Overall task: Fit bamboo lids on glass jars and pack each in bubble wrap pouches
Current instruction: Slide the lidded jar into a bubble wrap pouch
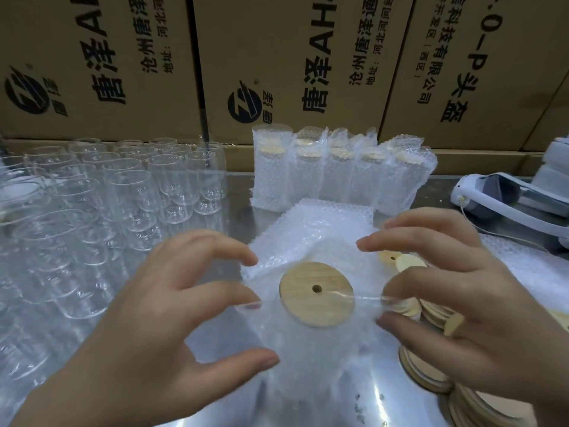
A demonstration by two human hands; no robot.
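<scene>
Middle of the frame: the bamboo lid [316, 293] sits on its jar, already down in the bubble wrap pouch [311, 343], so we can barely see the glass. Our left grip [172, 318] and right grip [462, 291] both curl round the pouch mouth, fingertips on the plastic. The right fingers block part of the loose lids [431, 374] at lower right. Spare flat pouches [332, 217] lie just behind. Upper left is a crowd of empty jars [92, 195], upper centre a row of packed jars [338, 171], with cardboard boxes [277, 57] behind. The tabletop [385, 405] is shiny metal.
</scene>
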